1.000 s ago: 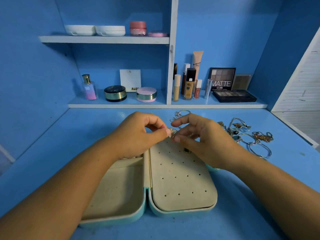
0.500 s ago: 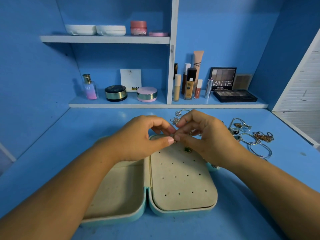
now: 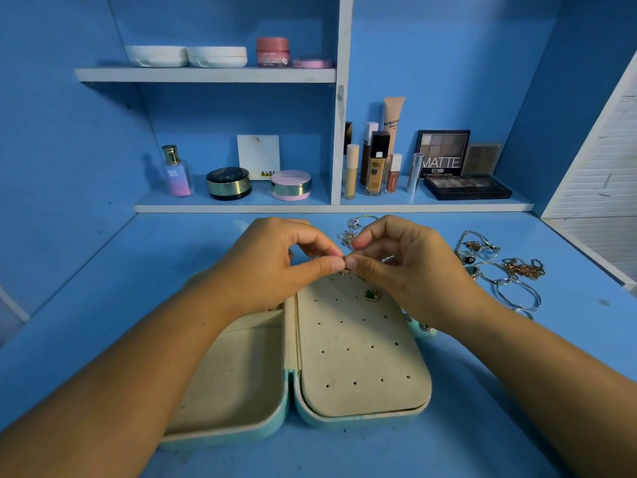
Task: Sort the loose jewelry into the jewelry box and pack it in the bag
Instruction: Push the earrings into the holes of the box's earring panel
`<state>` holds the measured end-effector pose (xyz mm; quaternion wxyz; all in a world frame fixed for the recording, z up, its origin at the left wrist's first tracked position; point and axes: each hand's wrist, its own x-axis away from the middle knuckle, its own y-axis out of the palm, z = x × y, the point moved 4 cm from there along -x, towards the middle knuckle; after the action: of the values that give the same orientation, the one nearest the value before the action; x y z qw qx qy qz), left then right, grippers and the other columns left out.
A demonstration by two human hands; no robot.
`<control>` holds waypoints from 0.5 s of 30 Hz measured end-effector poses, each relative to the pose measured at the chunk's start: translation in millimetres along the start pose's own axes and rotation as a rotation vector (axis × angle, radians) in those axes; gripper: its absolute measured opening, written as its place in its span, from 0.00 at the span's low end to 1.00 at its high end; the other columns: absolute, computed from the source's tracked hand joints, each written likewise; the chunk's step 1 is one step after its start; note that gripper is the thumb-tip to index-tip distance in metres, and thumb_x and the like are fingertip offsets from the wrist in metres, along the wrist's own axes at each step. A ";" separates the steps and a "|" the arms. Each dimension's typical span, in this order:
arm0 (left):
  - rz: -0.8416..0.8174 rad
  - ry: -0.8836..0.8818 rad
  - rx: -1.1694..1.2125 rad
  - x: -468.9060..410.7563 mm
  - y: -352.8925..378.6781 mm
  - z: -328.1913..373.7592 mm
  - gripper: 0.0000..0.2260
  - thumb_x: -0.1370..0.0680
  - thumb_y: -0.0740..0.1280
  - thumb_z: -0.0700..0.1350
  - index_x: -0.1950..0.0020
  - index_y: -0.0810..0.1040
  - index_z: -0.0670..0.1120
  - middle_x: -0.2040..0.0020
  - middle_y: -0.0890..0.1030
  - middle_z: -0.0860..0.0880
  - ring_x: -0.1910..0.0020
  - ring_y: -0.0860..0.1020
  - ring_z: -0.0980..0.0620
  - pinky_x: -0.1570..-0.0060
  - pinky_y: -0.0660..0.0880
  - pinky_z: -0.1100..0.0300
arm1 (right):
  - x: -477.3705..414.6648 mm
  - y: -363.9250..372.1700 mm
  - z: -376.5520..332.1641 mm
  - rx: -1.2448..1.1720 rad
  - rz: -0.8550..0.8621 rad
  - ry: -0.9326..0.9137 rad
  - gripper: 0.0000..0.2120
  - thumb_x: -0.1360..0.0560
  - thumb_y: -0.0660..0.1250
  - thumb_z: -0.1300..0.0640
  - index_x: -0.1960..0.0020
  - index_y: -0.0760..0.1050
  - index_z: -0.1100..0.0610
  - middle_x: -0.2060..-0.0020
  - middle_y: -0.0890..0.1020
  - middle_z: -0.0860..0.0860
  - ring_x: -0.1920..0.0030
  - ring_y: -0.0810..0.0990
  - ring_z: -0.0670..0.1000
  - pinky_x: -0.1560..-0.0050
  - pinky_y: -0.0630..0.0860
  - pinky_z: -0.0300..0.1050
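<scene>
An open teal jewelry box [image 3: 362, 417] with cream lining lies flat on the blue desk. Its right half is a panel with rows of small holes, and a green stud earring [image 3: 372, 295] sits in one hole. My left hand [image 3: 272, 267] and my right hand [image 3: 406, 267] meet fingertip to fingertip over the panel's far edge. Together they pinch a small gold earring [image 3: 344, 271] just above the holes. Loose chains and bangles [image 3: 510, 277] lie on the desk to the right. More chains [image 3: 351, 229] lie behind my hands.
Shelves at the back hold a perfume bottle [image 3: 176, 171], compacts [image 3: 228, 183], foundation bottles [image 3: 376, 163] and eyeshadow palettes [image 3: 467, 188]. A white louvred panel [image 3: 599, 188] rises on the right. The box's left half [image 3: 238, 381] has open compartments.
Both hands have drawn closer together and dropped slightly toward the panel's far edge. The small earring now sits right above the holes, mostly covered by my fingertips.
</scene>
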<state>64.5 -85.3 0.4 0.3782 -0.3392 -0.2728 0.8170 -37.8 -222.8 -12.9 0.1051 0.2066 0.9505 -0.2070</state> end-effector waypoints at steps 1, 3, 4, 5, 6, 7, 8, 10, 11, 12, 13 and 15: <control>-0.003 0.009 -0.005 0.0 0.0 0.3 0.03 0.26 0.72 0.50 0.54 0.85 0.55 0.58 0.83 0.59 0.53 0.79 0.61 0.60 0.72 0.69 | -0.3 0.0 0.4 0.008 -0.003 0.001 0.07 0.29 0.74 0.57 0.55 0.76 0.53 0.65 0.84 0.47 0.72 0.73 0.39 0.67 0.72 0.32; -0.014 0.017 -0.022 0.4 0.4 0.9 0.03 0.25 0.72 0.49 0.54 0.84 0.55 0.58 0.82 0.60 0.53 0.78 0.61 0.59 0.71 0.72 | -1.3 -1.4 1.2 0.046 -0.012 0.004 0.07 0.29 0.74 0.57 0.55 0.76 0.53 0.65 0.84 0.47 0.73 0.74 0.39 0.67 0.71 0.31; -0.020 0.018 -0.030 0.6 0.7 1.4 0.02 0.25 0.71 0.49 0.54 0.84 0.55 0.58 0.82 0.60 0.53 0.78 0.62 0.58 0.70 0.74 | -2.3 -3.4 2.2 0.085 -0.012 -0.001 0.06 0.29 0.73 0.57 0.55 0.77 0.52 0.65 0.83 0.46 0.72 0.74 0.38 0.67 0.70 0.29; -0.024 0.022 -0.036 0.8 1.0 1.9 0.02 0.25 0.71 0.48 0.55 0.84 0.55 0.58 0.82 0.59 0.53 0.78 0.62 0.58 0.69 0.75 | -3.5 -6.3 3.4 0.143 -0.005 -0.011 0.05 0.28 0.73 0.56 0.56 0.77 0.50 0.64 0.82 0.45 0.69 0.76 0.38 0.66 0.70 0.28; -0.028 0.027 -0.040 1.0 1.3 2.1 0.02 0.25 0.71 0.47 0.56 0.83 0.55 0.59 0.82 0.59 0.54 0.78 0.62 0.57 0.69 0.76 | -4.7 -9.9 4.6 0.216 0.005 -0.024 0.04 0.27 0.72 0.56 0.56 0.77 0.48 0.64 0.81 0.44 0.66 0.77 0.38 0.64 0.70 0.28; -0.032 0.030 -0.042 1.4 1.6 2.1 0.03 0.24 0.71 0.47 0.56 0.82 0.55 0.59 0.82 0.58 0.54 0.78 0.62 0.57 0.68 0.76 | -5.9 -13.3 6.1 0.293 0.010 -0.030 0.05 0.26 0.70 0.56 0.57 0.77 0.47 0.63 0.80 0.42 0.64 0.77 0.38 0.63 0.69 0.27; -0.040 0.028 -0.046 1.7 1.9 1.7 0.04 0.24 0.71 0.46 0.57 0.82 0.56 0.59 0.82 0.58 0.55 0.78 0.62 0.57 0.68 0.76 | -6.5 -15.9 7.2 0.360 0.002 -0.026 0.04 0.25 0.69 0.55 0.56 0.78 0.46 0.64 0.79 0.41 0.63 0.76 0.37 0.63 0.69 0.26; -0.061 0.017 -0.064 1.9 2.9 -0.2 0.04 0.24 0.71 0.46 0.57 0.81 0.56 0.59 0.82 0.58 0.55 0.78 0.62 0.58 0.68 0.76 | -6.2 -17.5 9.2 0.457 -0.057 -0.004 0.04 0.24 0.67 0.54 0.55 0.78 0.46 0.63 0.78 0.39 0.63 0.74 0.33 0.63 0.67 0.23; -0.073 0.007 -0.079 1.8 3.5 -1.3 0.03 0.24 0.71 0.47 0.57 0.82 0.55 0.59 0.82 0.57 0.55 0.78 0.62 0.58 0.67 0.76 | -5.9 -17.0 9.8 0.509 -0.093 -0.009 0.04 0.23 0.66 0.54 0.54 0.79 0.46 0.61 0.77 0.38 0.61 0.74 0.33 0.62 0.66 0.23; -0.085 -0.004 -0.093 1.8 4.1 -2.3 0.02 0.24 0.71 0.47 0.56 0.82 0.55 0.58 0.82 0.57 0.55 0.78 0.62 0.59 0.67 0.77 | -5.4 -16.2 9.7 0.561 -0.128 -0.023 0.06 0.23 0.65 0.54 0.53 0.79 0.45 0.58 0.76 0.38 0.59 0.74 0.34 0.61 0.66 0.24; -0.095 -0.015 -0.104 1.8 4.6 -3.2 0.02 0.25 0.71 0.48 0.55 0.82 0.55 0.57 0.81 0.56 0.54 0.78 0.62 0.59 0.67 0.77 | -5.3 -15.6 9.3 0.600 -0.156 -0.041 0.07 0.23 0.64 0.55 0.52 0.79 0.44 0.56 0.76 0.39 0.56 0.73 0.35 0.60 0.66 0.25; -0.112 -0.030 -0.114 2.3 5.4 -4.0 0.02 0.25 0.72 0.49 0.55 0.82 0.57 0.56 0.81 0.57 0.53 0.77 0.63 0.58 0.66 0.77 | -4.8 -17.0 6.0 0.625 -0.185 -0.064 0.10 0.23 0.63 0.58 0.51 0.79 0.44 0.53 0.76 0.40 0.54 0.73 0.37 0.59 0.67 0.26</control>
<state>64.0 -85.8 -6.6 0.3991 -0.3321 -0.3429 0.7828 -40.3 -241.2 -10.8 0.0474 0.1349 0.8519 -0.5038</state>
